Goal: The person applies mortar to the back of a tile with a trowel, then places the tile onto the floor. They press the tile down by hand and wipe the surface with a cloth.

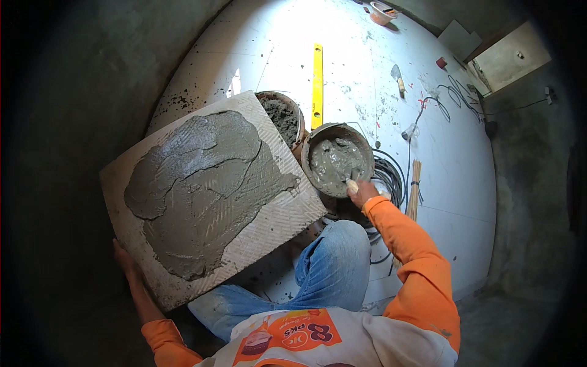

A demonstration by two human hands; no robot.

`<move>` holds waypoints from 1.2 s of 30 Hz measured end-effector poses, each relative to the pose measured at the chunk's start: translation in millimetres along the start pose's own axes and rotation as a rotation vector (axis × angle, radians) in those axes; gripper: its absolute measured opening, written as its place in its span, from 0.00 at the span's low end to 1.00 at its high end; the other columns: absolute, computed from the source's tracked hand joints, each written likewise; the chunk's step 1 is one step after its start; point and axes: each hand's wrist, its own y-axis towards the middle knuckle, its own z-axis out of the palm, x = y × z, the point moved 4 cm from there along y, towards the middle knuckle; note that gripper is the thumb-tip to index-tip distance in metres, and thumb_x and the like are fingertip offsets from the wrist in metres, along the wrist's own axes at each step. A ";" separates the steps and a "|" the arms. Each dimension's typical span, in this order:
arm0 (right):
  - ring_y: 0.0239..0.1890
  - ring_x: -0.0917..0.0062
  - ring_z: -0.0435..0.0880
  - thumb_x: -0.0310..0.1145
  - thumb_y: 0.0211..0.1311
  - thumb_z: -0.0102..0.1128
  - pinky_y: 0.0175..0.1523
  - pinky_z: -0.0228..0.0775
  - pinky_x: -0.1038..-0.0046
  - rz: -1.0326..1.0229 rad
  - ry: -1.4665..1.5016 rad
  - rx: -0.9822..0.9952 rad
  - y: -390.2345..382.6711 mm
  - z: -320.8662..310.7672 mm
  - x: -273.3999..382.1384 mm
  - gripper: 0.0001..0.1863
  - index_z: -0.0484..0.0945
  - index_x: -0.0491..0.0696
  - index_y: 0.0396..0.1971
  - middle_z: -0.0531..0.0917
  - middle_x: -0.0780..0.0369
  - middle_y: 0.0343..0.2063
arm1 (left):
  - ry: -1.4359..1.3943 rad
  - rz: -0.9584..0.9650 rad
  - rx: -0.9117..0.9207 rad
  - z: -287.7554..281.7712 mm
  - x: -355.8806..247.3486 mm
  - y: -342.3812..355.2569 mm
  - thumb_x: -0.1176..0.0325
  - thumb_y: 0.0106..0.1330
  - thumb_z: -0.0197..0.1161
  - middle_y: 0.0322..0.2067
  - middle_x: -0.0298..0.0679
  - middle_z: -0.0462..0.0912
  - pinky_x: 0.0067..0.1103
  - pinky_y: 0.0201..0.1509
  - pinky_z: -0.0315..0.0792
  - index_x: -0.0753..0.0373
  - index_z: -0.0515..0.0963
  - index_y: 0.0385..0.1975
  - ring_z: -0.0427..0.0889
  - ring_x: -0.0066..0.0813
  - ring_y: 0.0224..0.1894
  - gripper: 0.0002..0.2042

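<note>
A large square tile (269, 235) with a ridged back is tilted at the left, its lower corner by my knee. Wet grey mortar (202, 183) covers most of it in a thick, uneven layer. My left hand (125, 260) grips the tile's left edge, with some fingers hidden behind it. To the right of the tile, a bucket (309, 160) contains wet, lumpy mortar (333, 160). Over that bucket's near right rim, my right hand (365, 193) is closed round the pale handle of a trowel (352, 186); its blade dips into the mortar and is mostly hidden.
Behind the tile stands a second bucket (282, 116) of darker, crumbly mix. A yellow spirit level (317, 85) lies beyond the buckets. Coiled cable (388, 174) and a stick broom (415, 189) lie at the right. Farther off are another trowel (398, 79) and a small tub (382, 13).
</note>
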 end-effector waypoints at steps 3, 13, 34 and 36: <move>0.36 0.49 0.79 0.46 0.53 0.56 0.42 0.71 0.57 -0.019 0.044 -0.089 -7.0 15.1 5.4 0.22 0.78 0.39 0.32 0.79 0.43 0.29 | 0.009 0.062 -0.012 -14.1 22.4 23.7 0.52 0.68 0.47 0.58 0.43 0.67 0.24 0.63 0.54 0.76 0.64 0.55 0.65 0.32 0.58 0.29; 0.27 0.61 0.81 0.48 0.56 0.56 0.32 0.73 0.64 0.057 0.262 0.347 0.7 9.5 8.4 0.22 0.76 0.42 0.36 0.80 0.51 0.26 | 0.035 -0.037 0.026 -21.3 12.6 14.4 0.51 0.68 0.46 0.57 0.44 0.67 0.24 0.63 0.54 0.76 0.64 0.56 0.65 0.32 0.59 0.30; 0.10 0.83 0.66 0.50 0.61 0.54 0.15 0.58 0.79 -0.084 0.609 0.331 -203.9 -56.5 246.0 0.19 0.71 0.47 0.27 0.69 0.67 0.12 | -0.186 -0.254 0.170 -144.4 25.4 36.7 0.40 0.65 0.41 0.59 0.48 0.65 0.27 0.62 0.58 0.72 0.61 0.60 0.65 0.36 0.60 0.37; 0.11 0.85 0.67 0.48 0.63 0.53 0.15 0.57 0.80 -0.217 0.573 0.390 -231.6 -32.5 308.7 0.18 0.71 0.46 0.26 0.69 0.68 0.11 | -0.319 -0.356 0.257 -169.6 43.1 36.7 0.38 0.63 0.43 0.58 0.49 0.65 0.27 0.62 0.57 0.72 0.60 0.60 0.65 0.36 0.59 0.40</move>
